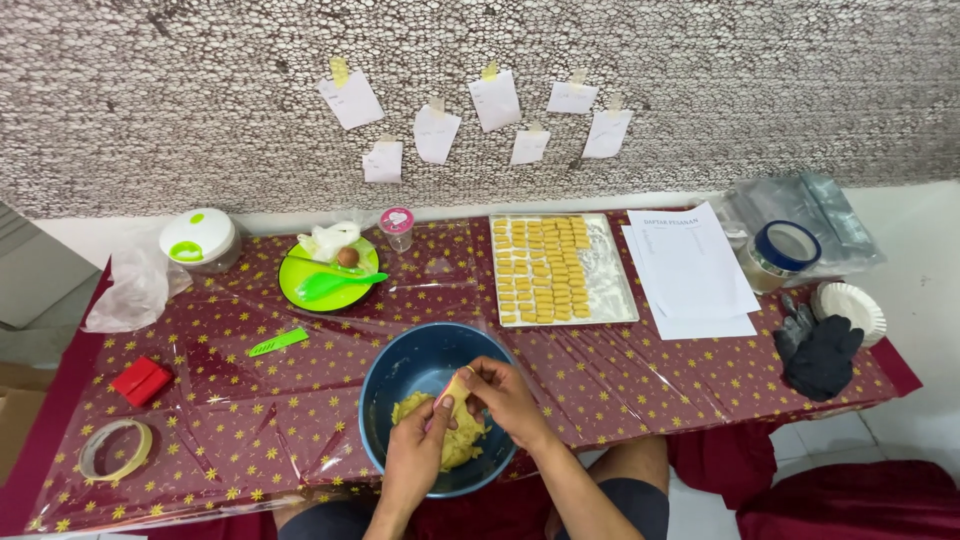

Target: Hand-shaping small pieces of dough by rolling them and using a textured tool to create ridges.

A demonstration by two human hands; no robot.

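I see both hands over the blue bowl (385,375) at the tabletop's near edge: left hand (420,450) cupped under, right hand (505,400) with fingers pinched narrow on a small piece of yellow dough (457,388). Soft dough could smear or drop back into the bowl if squeezed unevenly.

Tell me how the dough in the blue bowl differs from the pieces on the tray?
The dough in the bowl is one rough lump; the pieces on the tray are small, even blocks in rows. The lump sits in a deep round blue bowl, the pieces on a flat rectangular tray. Both are yellow.
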